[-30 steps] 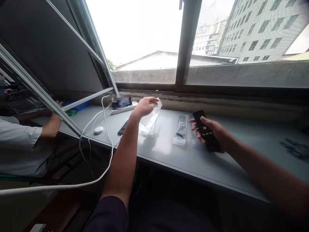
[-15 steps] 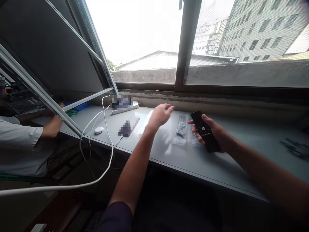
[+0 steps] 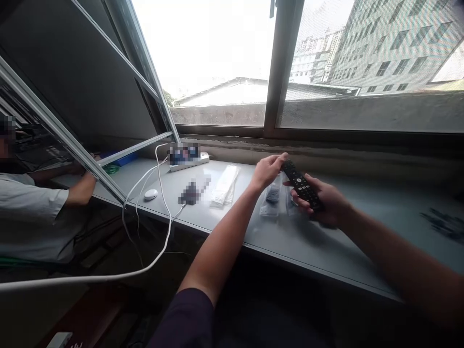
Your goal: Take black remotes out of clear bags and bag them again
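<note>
My right hand (image 3: 324,200) is wrapped round the lower part of a black remote control (image 3: 300,185), held above the grey desk (image 3: 326,241). My left hand (image 3: 267,170) pinches the remote's far top end with thumb and fingers. Just below the hands, another remote in a clear plastic bag (image 3: 271,199) lies on the desk. An empty clear plastic bag (image 3: 225,185) lies flat to the left of it.
A phone (image 3: 192,191) on a white cable (image 3: 159,232), a white round object (image 3: 150,194) and a white power strip (image 3: 188,159) sit at the desk's left. A person in a grey shirt (image 3: 29,217) works at far left. Dark items (image 3: 444,222) lie far right.
My left hand let go of the clear bag, which now lies on the desk, and moved right to grip the remote's top. My right hand lifted the remote slightly.
</note>
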Motion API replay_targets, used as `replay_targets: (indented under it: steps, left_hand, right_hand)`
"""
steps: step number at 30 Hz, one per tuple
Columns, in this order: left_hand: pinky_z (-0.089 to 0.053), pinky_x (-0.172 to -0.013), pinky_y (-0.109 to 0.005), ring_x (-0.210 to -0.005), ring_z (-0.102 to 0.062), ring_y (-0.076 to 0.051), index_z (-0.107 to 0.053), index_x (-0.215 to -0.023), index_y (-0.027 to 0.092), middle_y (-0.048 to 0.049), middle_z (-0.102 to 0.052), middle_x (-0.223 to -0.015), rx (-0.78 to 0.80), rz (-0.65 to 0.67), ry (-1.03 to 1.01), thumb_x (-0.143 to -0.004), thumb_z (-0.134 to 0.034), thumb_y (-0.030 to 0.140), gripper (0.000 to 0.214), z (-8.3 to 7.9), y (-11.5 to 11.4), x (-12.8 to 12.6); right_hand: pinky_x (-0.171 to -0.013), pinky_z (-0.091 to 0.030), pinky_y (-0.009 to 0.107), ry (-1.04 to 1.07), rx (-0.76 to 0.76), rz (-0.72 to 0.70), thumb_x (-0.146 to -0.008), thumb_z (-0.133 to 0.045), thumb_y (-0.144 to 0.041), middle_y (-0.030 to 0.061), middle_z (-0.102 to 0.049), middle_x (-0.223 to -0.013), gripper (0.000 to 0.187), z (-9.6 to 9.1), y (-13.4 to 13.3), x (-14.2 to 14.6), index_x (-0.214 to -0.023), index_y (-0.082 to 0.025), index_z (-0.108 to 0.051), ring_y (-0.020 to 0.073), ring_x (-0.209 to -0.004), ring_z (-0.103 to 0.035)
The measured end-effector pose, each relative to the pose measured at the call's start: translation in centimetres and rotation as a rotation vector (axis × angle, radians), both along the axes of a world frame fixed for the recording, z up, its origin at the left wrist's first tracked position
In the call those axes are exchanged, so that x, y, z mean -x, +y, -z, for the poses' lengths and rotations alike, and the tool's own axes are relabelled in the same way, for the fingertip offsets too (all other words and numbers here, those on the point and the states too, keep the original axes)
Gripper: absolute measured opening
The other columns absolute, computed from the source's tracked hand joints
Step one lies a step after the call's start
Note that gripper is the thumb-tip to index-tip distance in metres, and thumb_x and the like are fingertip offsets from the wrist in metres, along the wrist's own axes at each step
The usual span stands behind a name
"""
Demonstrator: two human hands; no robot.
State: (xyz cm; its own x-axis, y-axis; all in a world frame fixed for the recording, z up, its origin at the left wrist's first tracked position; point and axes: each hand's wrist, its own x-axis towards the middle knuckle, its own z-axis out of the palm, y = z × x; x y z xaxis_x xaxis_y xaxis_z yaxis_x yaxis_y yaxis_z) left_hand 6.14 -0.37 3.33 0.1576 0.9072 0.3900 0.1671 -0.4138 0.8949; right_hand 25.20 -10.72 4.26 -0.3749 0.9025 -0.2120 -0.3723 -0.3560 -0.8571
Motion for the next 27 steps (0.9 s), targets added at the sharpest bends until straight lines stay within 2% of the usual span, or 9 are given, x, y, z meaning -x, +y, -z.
replay_targets:
  steps: [2, 6, 11, 13, 16, 18, 20, 23, 27]
  left_hand:
    - [-0.059, -0.088, -0.03, -0.095, -0.081, -0.022, -0.083, -0.108, 0.018, -0.0102, -0.087, -0.103, -0.007, -0.035, -0.002, -0.117, -0.054, 0.055, 0.047, 0.8, 0.7, 0.9]
    - [-0.056, -0.093, -0.032, -0.096, -0.08, -0.022, -0.079, -0.103, 0.023, -0.0061, -0.087, -0.097, -0.117, -0.189, 0.156, -0.117, -0.055, 0.041, 0.034, 2.3, 1.2, 2.8]
    - [-0.055, -0.089, -0.032, -0.09, -0.077, -0.022, -0.08, -0.103, 0.023, -0.0065, -0.087, -0.096, -0.142, -0.226, 0.239, -0.117, -0.054, 0.038, 0.033, 3.1, 0.9, 4.0]
    - [-0.056, -0.09, -0.033, -0.09, -0.077, -0.022, -0.08, -0.103, 0.023, -0.0068, -0.086, -0.096, -0.131, -0.221, 0.266, -0.117, -0.053, 0.039, 0.034, 3.2, 0.8, 4.0]
    - [-0.056, -0.093, -0.033, -0.09, -0.077, -0.022, -0.08, -0.099, 0.023, -0.0066, -0.086, -0.095, -0.142, -0.178, 0.325, -0.116, -0.054, 0.041, 0.037, 3.6, 1.0, 3.7]
    - [-0.057, -0.094, -0.033, -0.09, -0.077, -0.022, -0.08, -0.097, 0.023, -0.0062, -0.085, -0.095, -0.166, -0.148, 0.356, -0.116, -0.054, 0.041, 0.038, 4.0, 1.1, 3.5]
    - [-0.057, -0.095, -0.033, -0.091, -0.077, -0.021, -0.081, -0.097, 0.023, -0.0059, -0.085, -0.095, -0.178, -0.132, 0.383, -0.115, -0.054, 0.041, 0.037, 4.2, 1.2, 3.3]
    - [-0.058, -0.097, -0.033, -0.093, -0.077, -0.022, -0.081, -0.099, 0.023, -0.0063, -0.086, -0.097, -0.171, -0.128, 0.408, -0.115, -0.053, 0.041, 0.037, 4.3, 1.1, 3.3]
    - [-0.058, -0.097, -0.032, -0.095, -0.078, -0.021, -0.081, -0.101, 0.023, -0.0065, -0.086, -0.099, -0.152, -0.146, 0.411, -0.116, -0.053, 0.042, 0.037, 4.1, 0.9, 3.4]
  right_hand:
    - [-0.037, -0.047, 0.024, 0.038, 0.018, -0.006, -0.12, -0.038, -0.041, 0.0075, -0.067, -0.081, 0.043, 0.0, 0.0, -0.1, -0.13, -0.017, -0.072, 0.0165, -0.05, -0.051]
    - [-0.038, -0.047, 0.023, 0.12, 0.056, -0.024, -0.118, -0.046, -0.045, 0.0038, -0.06, -0.079, 0.041, -0.4, -0.1, -0.3, -0.134, -0.017, -0.072, 0.0144, -0.051, -0.046]
    - [-0.039, -0.05, 0.02, 0.205, 0.145, 0.019, -0.111, -0.069, -0.047, 0.0005, -0.051, -0.078, 0.041, -0.6, 0.0, -0.6, -0.135, -0.013, -0.071, 0.0149, -0.057, -0.048]
    - [-0.04, -0.052, 0.02, 0.191, 0.138, 0.028, -0.109, -0.073, -0.044, 0.0018, -0.054, -0.079, 0.038, -0.5, 0.1, -0.8, -0.134, -0.015, -0.072, 0.0156, -0.06, -0.052]
    - [-0.045, -0.059, 0.026, 0.113, 0.083, 0.063, -0.11, -0.068, -0.05, 0.0098, -0.069, -0.095, 0.034, -0.4, 0.2, -0.8, -0.129, -0.022, -0.072, 0.0203, -0.069, -0.063]
    - [-0.041, -0.057, 0.029, 0.086, 0.05, 0.071, -0.113, -0.06, -0.056, 0.0128, -0.073, -0.101, 0.035, -0.4, 0.2, -0.8, -0.121, -0.024, -0.071, 0.0224, -0.069, -0.064]
    - [-0.036, -0.05, 0.028, 0.116, 0.049, 0.051, -0.116, -0.053, -0.054, 0.0117, -0.071, -0.096, 0.034, -0.5, 0.1, -0.6, -0.115, -0.024, -0.069, 0.0197, -0.061, -0.057]
    - [-0.036, -0.047, 0.024, 0.198, 0.073, 0.028, -0.117, -0.048, -0.038, 0.0056, -0.062, -0.086, 0.026, -0.8, -0.2, -0.3, -0.12, -0.023, -0.07, 0.0153, -0.054, -0.047]
    - [-0.039, -0.051, 0.023, 0.211, 0.1, 0.074, -0.113, -0.058, -0.036, 0.0033, -0.059, -0.082, 0.026, -1.1, -0.4, 0.0, -0.13, -0.021, -0.072, 0.0155, -0.057, -0.051]
